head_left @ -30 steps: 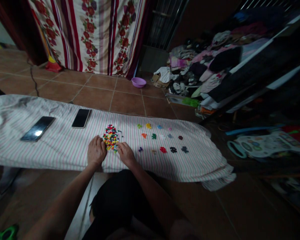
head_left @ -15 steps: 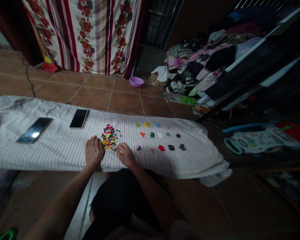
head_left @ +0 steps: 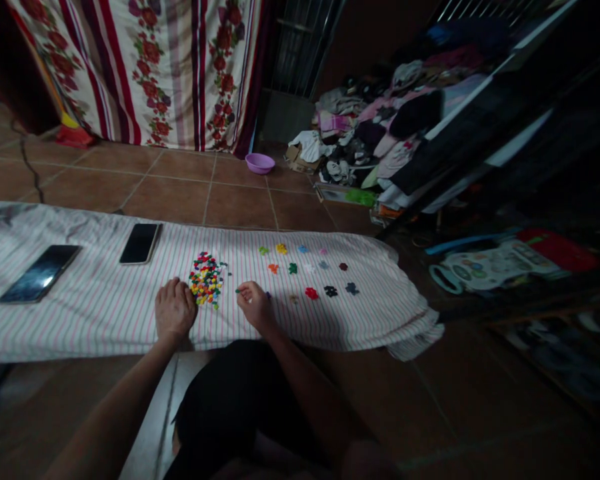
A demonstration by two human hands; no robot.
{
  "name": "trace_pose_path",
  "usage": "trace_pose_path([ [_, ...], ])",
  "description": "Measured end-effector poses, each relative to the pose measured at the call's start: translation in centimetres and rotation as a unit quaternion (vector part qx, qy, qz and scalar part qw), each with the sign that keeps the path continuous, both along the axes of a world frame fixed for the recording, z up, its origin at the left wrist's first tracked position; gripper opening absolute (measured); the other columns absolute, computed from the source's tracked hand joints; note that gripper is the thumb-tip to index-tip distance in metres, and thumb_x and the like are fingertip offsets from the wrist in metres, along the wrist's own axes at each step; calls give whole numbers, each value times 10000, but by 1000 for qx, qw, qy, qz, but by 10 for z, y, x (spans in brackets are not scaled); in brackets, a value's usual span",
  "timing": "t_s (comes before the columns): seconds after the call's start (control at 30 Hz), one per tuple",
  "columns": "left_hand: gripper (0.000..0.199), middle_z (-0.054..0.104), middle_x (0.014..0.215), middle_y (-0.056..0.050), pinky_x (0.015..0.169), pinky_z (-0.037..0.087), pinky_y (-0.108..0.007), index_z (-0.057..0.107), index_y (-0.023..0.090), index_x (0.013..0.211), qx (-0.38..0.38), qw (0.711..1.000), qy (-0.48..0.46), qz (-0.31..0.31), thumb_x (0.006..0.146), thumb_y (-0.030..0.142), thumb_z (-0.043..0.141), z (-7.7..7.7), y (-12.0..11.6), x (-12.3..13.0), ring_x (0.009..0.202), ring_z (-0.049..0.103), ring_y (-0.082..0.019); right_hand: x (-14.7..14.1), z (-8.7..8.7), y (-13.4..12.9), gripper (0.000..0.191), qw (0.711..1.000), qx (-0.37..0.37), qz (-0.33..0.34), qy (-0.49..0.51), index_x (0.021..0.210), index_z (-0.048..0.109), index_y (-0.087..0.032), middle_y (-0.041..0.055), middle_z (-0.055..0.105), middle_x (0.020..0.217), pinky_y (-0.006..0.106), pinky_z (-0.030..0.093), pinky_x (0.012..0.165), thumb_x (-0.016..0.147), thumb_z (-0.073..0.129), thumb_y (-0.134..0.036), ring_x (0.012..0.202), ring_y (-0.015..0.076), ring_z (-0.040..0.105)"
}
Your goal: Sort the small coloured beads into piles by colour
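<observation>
A mixed pile of small coloured pieces (head_left: 206, 280) lies on the striped cloth (head_left: 105, 313). At its left edge my left hand (head_left: 175, 308) rests palm down, fingers flat. My right hand (head_left: 255, 305), right of the pile, pinches a small dark green piece (head_left: 238, 291) between thumb and fingertips. Farther right lie little groups sorted by colour, among them a yellow group (head_left: 281, 249), a green group (head_left: 293, 268), an orange group (head_left: 273, 269), a red group (head_left: 311, 293) and a black group (head_left: 331, 291). My right hand partly hides a purple-blue group.
Two phones lie on the cloth to the left, a smaller phone (head_left: 141, 243) and a larger phone (head_left: 40, 273). On the tiled floor beyond stand a purple basin (head_left: 260, 163) and a heap of clothes (head_left: 360, 133). A floral curtain (head_left: 180, 73) hangs behind.
My right hand has come away from the pile toward the right, with a small green piece in its fingertips. My left hand stays beside the pile. The whole view has shifted slightly.
</observation>
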State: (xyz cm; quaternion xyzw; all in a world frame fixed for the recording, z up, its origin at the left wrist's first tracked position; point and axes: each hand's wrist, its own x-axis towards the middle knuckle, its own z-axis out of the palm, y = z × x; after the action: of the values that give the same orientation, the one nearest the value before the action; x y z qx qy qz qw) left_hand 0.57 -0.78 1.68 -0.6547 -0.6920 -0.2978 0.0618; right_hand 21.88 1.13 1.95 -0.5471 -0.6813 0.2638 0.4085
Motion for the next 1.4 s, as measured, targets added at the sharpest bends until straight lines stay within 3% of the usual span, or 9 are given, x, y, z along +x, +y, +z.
trace_pose_path([
  [0.33,297,592,1169,-196,958,377,-500,584,142,1003,5,1000,12,-8,915,277,334,1,0,0,1116,513,-310,94,2,35,247,986,60,-149,-32,918,647,-207,45,656,870,299,515,739,759,458,-200,770,169,602],
  [0.57,287,606,1150,-192,949,387,-478,580,144,962,6,999,36,2,917,283,333,1,1,0,1085,531,-302,141,-1,62,244,971,29,-217,-95,899,679,-179,52,643,812,306,491,736,737,502,-222,718,178,577],
  [0.9,264,610,1135,-170,945,385,-474,569,161,980,19,999,42,1,909,280,344,-1,0,1,1093,532,-294,158,-3,81,214,964,1,-211,-160,854,692,-198,45,666,811,297,468,734,744,508,-195,776,193,598],
  [1.4,288,618,1160,-192,942,404,-461,576,137,969,1,998,60,17,923,283,332,1,0,2,1089,545,-304,163,-13,87,261,961,-19,-188,-200,900,711,-190,52,693,855,285,474,784,755,499,-147,836,186,613],
])
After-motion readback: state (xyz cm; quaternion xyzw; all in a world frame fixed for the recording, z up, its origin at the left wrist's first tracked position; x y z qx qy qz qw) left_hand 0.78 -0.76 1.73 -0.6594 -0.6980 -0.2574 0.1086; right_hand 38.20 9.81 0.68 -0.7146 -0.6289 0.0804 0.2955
